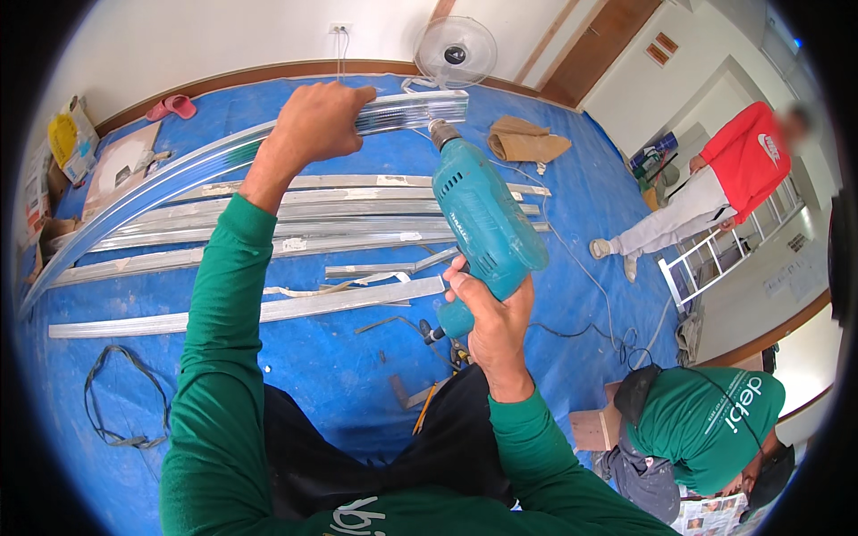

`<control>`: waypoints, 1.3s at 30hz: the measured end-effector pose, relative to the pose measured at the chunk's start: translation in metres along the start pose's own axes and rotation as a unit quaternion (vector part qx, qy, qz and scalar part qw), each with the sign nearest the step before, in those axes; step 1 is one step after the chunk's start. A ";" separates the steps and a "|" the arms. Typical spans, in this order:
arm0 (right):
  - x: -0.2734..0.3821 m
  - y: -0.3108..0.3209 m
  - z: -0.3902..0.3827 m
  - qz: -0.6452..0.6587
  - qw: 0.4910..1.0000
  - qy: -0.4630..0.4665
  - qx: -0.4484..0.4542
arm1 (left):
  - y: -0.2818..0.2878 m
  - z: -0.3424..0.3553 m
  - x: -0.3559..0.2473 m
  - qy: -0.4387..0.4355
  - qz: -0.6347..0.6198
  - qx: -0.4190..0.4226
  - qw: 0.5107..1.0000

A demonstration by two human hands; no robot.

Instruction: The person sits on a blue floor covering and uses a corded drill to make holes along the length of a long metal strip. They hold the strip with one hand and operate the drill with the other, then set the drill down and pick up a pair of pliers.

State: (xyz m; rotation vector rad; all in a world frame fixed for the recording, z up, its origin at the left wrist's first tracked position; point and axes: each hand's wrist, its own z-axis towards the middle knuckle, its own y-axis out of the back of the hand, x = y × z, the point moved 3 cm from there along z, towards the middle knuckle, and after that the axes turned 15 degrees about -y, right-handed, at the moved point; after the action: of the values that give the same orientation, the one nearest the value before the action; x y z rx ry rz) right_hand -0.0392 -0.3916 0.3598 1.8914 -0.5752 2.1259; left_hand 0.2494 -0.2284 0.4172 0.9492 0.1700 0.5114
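Note:
My right hand [493, 323] is wrapped round the handle of a teal power drill [487, 219], held up in front of me. The drill's chuck points away, and its bit reaches the end of a long shiny metal channel [179, 186]. That channel runs from the far left up to the middle, raised above the floor. My left hand [320, 123] grips it near the same end, fingers curled over its edge. Whether the bit touches the metal I cannot tell.
More metal channels [223, 308] lie on the blue floor sheet [308, 364]. A fan [454, 54] stands by the far wall. Cables cross the floor at right. One person in a red top [737, 152] stands near a white ladder [715, 259]; another in green [702, 429] bends down at lower right.

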 end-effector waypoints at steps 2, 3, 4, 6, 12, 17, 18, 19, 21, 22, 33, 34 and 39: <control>0.000 0.000 0.000 -0.007 1.000 0.001 -0.002 | -0.001 0.000 0.000 0.000 0.002 -0.002 1.000; 0.000 0.000 0.000 -0.011 1.000 0.002 -0.003 | -0.001 -0.001 0.000 -0.004 0.000 -0.008 1.000; 0.000 0.001 0.000 -0.016 1.000 0.005 -0.004 | -0.001 -0.001 0.000 -0.007 0.000 -0.016 1.000; -0.001 0.000 0.000 -0.013 1.000 0.005 -0.001 | -0.001 -0.002 0.000 -0.007 0.001 -0.017 1.000; -0.002 -0.001 0.001 -0.020 1.000 0.001 0.003 | -0.003 -0.002 0.001 -0.006 -0.005 -0.009 1.000; -0.006 0.002 0.001 -0.036 0.999 -0.004 -0.003 | -0.004 -0.002 0.001 -0.002 0.000 -0.011 1.000; -0.008 0.003 0.001 -0.042 0.999 -0.003 -0.009 | -0.005 -0.002 0.000 -0.003 0.000 -0.007 1.000; -0.009 0.004 0.001 -0.049 0.999 0.001 -0.011 | -0.005 -0.003 0.000 -0.004 0.000 -0.004 1.000; -0.012 0.006 0.002 -0.056 0.998 -0.007 -0.013 | -0.005 -0.003 -0.001 -0.004 -0.001 0.001 1.000; -0.013 0.007 0.002 -0.060 0.998 -0.011 -0.011 | -0.005 -0.004 -0.001 -0.004 -0.002 0.002 1.000; -0.021 0.010 0.002 -0.148 0.987 -0.008 -0.054 | -0.014 -0.008 -0.003 -0.005 -0.038 0.024 0.999; -0.021 0.011 0.003 -0.169 0.984 -0.013 -0.044 | -0.016 -0.010 -0.004 -0.002 -0.041 0.025 0.999; -0.025 0.010 0.007 -0.223 0.972 0.059 -0.040 | -0.024 -0.010 -0.004 -0.004 -0.043 0.022 0.999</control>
State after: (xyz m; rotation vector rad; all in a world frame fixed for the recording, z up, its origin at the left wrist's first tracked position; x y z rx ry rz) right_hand -0.0335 -0.4016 0.3342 1.6474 -0.1819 1.8716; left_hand 0.2501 -0.2341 0.3917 0.9818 0.2155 0.4258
